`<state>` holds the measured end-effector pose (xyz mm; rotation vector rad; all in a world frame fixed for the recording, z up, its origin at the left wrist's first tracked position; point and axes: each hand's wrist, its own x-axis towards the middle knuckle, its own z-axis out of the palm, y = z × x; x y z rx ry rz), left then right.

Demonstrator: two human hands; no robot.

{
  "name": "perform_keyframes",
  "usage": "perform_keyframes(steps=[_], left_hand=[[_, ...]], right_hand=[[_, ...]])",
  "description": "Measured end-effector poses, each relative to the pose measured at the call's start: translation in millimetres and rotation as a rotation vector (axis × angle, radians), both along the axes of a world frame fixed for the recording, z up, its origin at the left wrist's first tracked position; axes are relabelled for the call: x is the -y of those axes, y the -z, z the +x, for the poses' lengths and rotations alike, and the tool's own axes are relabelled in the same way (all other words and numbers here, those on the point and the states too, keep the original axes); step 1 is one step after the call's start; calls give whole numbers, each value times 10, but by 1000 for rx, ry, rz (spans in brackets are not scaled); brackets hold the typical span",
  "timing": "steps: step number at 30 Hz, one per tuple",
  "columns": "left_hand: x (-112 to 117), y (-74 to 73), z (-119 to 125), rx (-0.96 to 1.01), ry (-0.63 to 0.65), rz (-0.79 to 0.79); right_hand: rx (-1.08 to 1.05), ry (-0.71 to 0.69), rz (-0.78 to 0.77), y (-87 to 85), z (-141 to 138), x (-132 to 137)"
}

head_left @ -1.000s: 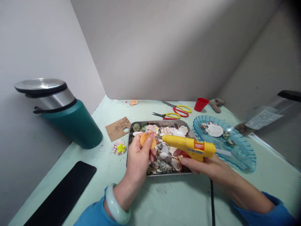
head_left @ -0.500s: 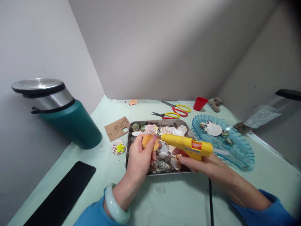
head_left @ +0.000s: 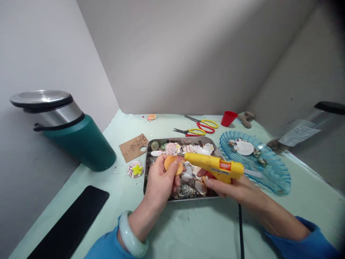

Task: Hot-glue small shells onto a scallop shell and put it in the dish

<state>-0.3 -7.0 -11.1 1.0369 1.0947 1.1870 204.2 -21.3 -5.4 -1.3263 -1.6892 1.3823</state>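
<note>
My left hand [head_left: 159, 181] pinches an orange scallop shell [head_left: 170, 164] over a metal tray [head_left: 172, 198] filled with several mixed shells. My right hand [head_left: 234, 190] grips a yellow glue gun [head_left: 215, 166], whose nozzle points left and touches the shell's upper edge. A black cord [head_left: 239, 230] runs from the gun toward me. Both wrists show blue sleeves, and the left wrist wears a pale bangle [head_left: 129, 235].
A blue glass dish [head_left: 269, 172] with a few shells lies right of the tray. Two scissors [head_left: 201, 127], a red cup [head_left: 229, 118], a cardboard piece [head_left: 134, 146], a decorated shell [head_left: 135, 169], a green lidded bin [head_left: 72, 136] and a black flat object [head_left: 70, 223] surround the tray.
The shell and the gun nozzle have shifted slightly right and down over the tray, staying together. The view has drifted a little.
</note>
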Motion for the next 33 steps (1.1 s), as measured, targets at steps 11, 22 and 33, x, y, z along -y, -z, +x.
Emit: perform_keyframes(steps=[11,22,33], left_hand=[[5,-1,2,3,6,1],[9,-10,2,2,-5,4],[16,-10,-3,23,-48,17]], right_hand=[[13,-11,-1,-18,-10,8],[41,-1,19,-21,-3,12],[43,-1,19,-6,-8,0]])
